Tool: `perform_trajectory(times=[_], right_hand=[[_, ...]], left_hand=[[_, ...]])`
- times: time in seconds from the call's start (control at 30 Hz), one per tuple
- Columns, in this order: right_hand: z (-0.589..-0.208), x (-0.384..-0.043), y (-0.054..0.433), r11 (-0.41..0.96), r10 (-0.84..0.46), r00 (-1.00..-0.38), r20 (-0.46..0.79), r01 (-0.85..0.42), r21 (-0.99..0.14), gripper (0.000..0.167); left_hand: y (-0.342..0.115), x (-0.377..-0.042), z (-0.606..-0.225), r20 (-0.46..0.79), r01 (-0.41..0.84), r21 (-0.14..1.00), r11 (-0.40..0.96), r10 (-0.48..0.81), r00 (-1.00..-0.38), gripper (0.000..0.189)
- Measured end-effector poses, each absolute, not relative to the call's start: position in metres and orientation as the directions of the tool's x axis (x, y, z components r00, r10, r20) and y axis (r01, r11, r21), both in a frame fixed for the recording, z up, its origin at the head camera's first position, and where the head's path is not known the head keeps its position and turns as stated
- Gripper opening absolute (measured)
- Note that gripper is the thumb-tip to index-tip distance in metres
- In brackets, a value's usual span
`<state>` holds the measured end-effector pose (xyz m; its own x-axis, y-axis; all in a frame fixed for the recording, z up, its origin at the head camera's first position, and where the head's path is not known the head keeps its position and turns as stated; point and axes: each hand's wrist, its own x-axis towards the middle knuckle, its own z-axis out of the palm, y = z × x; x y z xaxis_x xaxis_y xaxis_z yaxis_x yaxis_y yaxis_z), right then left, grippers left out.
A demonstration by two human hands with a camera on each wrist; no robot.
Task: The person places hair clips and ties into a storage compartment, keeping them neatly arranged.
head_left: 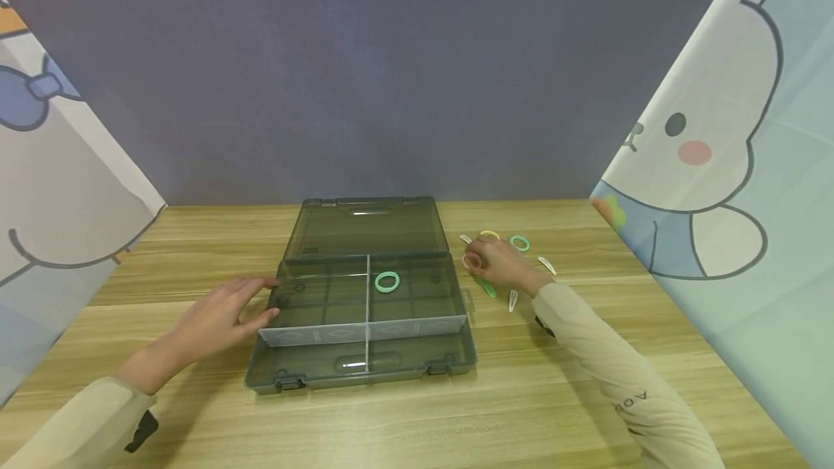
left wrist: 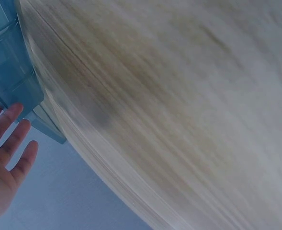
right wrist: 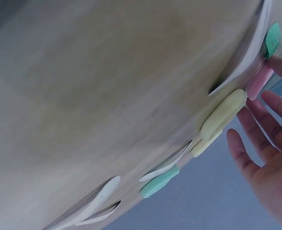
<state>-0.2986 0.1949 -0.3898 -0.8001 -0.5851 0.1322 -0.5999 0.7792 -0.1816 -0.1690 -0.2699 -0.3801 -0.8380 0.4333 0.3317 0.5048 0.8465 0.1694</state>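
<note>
An open grey translucent organizer box (head_left: 306, 362) with white dividers lies before me, its lid folded back. Inside its right rear compartment is a mint-green hair tie (head_left: 387, 289). My left hand (head_left: 221, 315) is at the box's left edge, fingers loosely extended, and holds nothing. To the right of the box, my right hand (head_left: 504, 264) pinches a pink hair tie (right wrist: 260, 81) between thumb and index finger, low over the table. Close to that hand lie a green hair clip (head_left: 486, 287), a white clip (head_left: 512, 301) and a yellow hair tie (right wrist: 224, 115), partly hidden in the head view.
Farther right are another mint hair tie (head_left: 519, 250) and a white clip (head_left: 547, 265). One more white clip (head_left: 465, 239) shows behind the right hand. The box lid (head_left: 371, 230) lies toward the dark backdrop (head_left: 378, 93). Printed cloth panels (head_left: 723, 237) flank the wooden table (head_left: 417, 425).
</note>
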Motion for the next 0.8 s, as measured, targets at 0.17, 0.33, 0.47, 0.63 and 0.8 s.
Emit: perform_trajectory(times=[0.17,0.33,0.47,0.63,0.8], right_hand=[[-0.387,-0.298,0.195,0.781,-0.580,-0.804,0.132,-0.595,-0.190,0.036],[-0.385,-0.298,0.195,0.775,-0.588,-0.796,0.143,-0.605,-0.181,0.035],[-0.382,-0.299,0.195,0.741,-0.624,-0.759,0.186,-0.650,-0.166,0.034],[-0.376,-0.301,0.194,0.715,-0.644,-0.732,0.222,-0.679,-0.167,0.033],[-0.368,-0.300,0.191,0.724,-0.640,-0.737,0.218,-0.674,-0.149,0.038]], left_hand=[[-0.270,-0.169,-0.380,0.325,0.500,0.172,0.849,0.430,-0.842,0.044],[-0.270,-0.169,-0.380,0.322,0.497,0.174,0.850,0.427,-0.845,0.044],[-0.270,-0.169,-0.380,0.322,0.495,0.174,0.851,0.426,-0.845,0.045],[-0.270,-0.169,-0.380,0.325,0.497,0.177,0.849,0.427,-0.844,0.045],[-0.269,-0.169,-0.380,0.326,0.499,0.178,0.848,0.427,-0.843,0.044]])
